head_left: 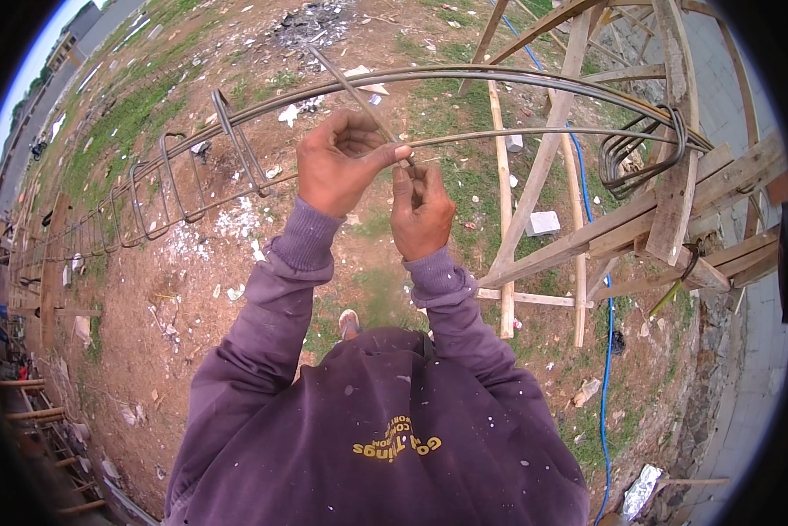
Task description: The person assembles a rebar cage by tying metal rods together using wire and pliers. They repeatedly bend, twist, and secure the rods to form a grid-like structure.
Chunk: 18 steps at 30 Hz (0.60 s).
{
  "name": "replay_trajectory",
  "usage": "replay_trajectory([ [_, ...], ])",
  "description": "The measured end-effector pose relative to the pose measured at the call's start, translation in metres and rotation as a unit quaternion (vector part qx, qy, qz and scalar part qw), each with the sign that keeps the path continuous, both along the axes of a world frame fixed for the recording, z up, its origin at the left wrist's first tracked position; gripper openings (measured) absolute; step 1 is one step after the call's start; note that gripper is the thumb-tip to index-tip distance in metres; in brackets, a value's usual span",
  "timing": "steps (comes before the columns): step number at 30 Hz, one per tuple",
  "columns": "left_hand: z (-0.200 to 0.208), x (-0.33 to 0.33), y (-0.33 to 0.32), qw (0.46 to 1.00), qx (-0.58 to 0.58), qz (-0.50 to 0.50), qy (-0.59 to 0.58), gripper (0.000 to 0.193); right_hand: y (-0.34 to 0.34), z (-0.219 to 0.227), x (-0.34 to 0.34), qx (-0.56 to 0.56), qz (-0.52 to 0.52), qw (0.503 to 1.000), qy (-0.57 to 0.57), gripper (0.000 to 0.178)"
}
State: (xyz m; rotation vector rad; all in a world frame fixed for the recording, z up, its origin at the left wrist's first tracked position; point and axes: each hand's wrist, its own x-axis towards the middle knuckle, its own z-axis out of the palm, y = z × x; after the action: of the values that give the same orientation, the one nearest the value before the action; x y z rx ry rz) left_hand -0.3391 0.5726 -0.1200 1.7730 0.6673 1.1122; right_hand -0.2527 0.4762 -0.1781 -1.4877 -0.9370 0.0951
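Presently, left hand point(333, 165) half-curled, thumb and finger pinching diagonal rod point(362, 103) at lower bar point(543, 131); right hand point(425, 215) loosely curled near rod's lower end, hold unclear. Step: apparently positioning rod; next move calls for steady 2-handed grip.

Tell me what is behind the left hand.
Behind the left hand, dirt ground shows; the lower steel bar seems to emerge on both sides. Its middle stretch, and whatever ground lies there, are covered.

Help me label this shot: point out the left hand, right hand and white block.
Left hand point(334, 168), head view: near thumb base.
Right hand point(424, 216), head view: near thumb base.
White block point(543, 223), head view: visible face's middle.
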Motion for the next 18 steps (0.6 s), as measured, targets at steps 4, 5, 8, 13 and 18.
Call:
replay_trajectory([
  [4, 0.0, 0.001, 0.001, 0.999, -0.032, -0.025, -0.02, 0.041, 0.007, -0.001, 0.0, 0.073, 0.025, 0.989, 0.128, 0.019],
  [5, 0.001, 0.001, 0.001, 0.999, -0.021, -0.022, -0.021, 0.041, 0.009, -0.001, 0.001, 0.098, 0.034, 0.984, 0.142, 0.023],
  [8, 0.002, 0.001, 0.002, 1.0, -0.009, -0.022, -0.008, 0.04, 0.011, -0.003, 0.006, 0.087, 0.078, 0.989, 0.09, 0.02],
  [13, 0.003, -0.001, 0.003, 0.999, -0.016, -0.032, -0.012, 0.037, 0.015, -0.006, 0.004, 0.105, 0.074, 0.987, 0.097, 0.015],
  [18, 0.007, 0.0, 0.0, 1.0, 0.015, -0.028, -0.001, 0.031, 0.019, -0.004, 0.0, 0.102, 0.062, 0.985, 0.124, 0.013],
])
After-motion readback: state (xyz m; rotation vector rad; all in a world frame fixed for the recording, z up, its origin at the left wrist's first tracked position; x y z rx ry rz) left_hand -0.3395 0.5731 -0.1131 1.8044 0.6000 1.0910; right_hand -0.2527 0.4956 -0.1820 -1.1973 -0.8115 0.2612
